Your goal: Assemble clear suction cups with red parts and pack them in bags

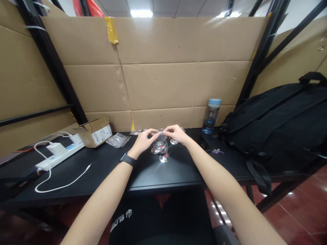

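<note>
Both hands meet over the far middle of the black table. My left hand (146,139), with a dark watch on its wrist, pinches the left side of a clear plastic bag (161,139). My right hand (176,133) has its fingers closed on the bag's right side. Below the fingers, shiny round pieces with red parts show in or behind the clear plastic. One round metallic piece (164,158) lies on the table nearer to me. Another (174,141) sits just under my right hand. More wrapped pieces (136,132) lie behind my left hand.
On the left are a white power strip (61,156) with a cable, an open cardboard box (95,132) and a crumpled clear bag (118,140). A water bottle (212,116), a small colourful item (217,151) and a black backpack (278,126) are on the right. Cardboard (158,85) walls the back.
</note>
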A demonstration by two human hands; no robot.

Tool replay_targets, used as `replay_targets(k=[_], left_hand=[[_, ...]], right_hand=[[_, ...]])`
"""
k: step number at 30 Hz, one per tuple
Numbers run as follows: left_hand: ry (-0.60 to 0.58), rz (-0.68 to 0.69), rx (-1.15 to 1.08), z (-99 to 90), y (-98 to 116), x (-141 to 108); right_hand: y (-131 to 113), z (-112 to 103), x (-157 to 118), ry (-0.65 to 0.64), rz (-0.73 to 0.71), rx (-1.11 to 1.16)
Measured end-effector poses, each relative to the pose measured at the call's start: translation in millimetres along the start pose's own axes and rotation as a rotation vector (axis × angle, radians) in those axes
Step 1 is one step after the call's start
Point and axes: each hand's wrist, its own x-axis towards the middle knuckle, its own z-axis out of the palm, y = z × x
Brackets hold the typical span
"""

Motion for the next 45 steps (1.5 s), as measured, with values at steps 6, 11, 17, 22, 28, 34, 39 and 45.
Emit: replay_targets(k=[6, 11, 17, 22, 28, 34, 39, 45], left_hand=[[-0.095, -0.037, -0.119, 6.1, -10.9, 0.2], [-0.11, -0.067, -0.196, 7.1, -14.7, 1.6], [-0.167, -0.132, -0.216, 10.0, -18.9, 0.4], [-0.285, -0.157, -0.231, 8.5, -16.8, -1.3], [-0.32, -0.094, -0.161, 7.6, -16.1, 0.0], [-0.255, -0.063, -0.129, 8.0, -15.3, 1.5], [-0.119, -0.078, -0.188, 7.0, -13.0, 4.3], [-0.029, -0.13, -0.312, 6.9, -17.1, 6.0]], right_hand=[[0.2, -1.5, 1.1, 0.039, -0.005, 0.022], [3.5, -1.2, 3.6, 0.058, -0.025, 0.062], [6.5, -1.3, 5.1, 0.098, -0.029, 0.079], [7.6, -2.6, 5.7, 0.119, -0.05, 0.085], [5.3, -3.3, 4.8, 0.126, -0.067, 0.117], [6.6, -3.5, 6.4, 0.141, -0.09, 0.125], [7.6, -2.1, 4.6, 0.132, -0.046, 0.132], [9.8, 2.4, 1.1, 0.009, -0.006, 0.082]])
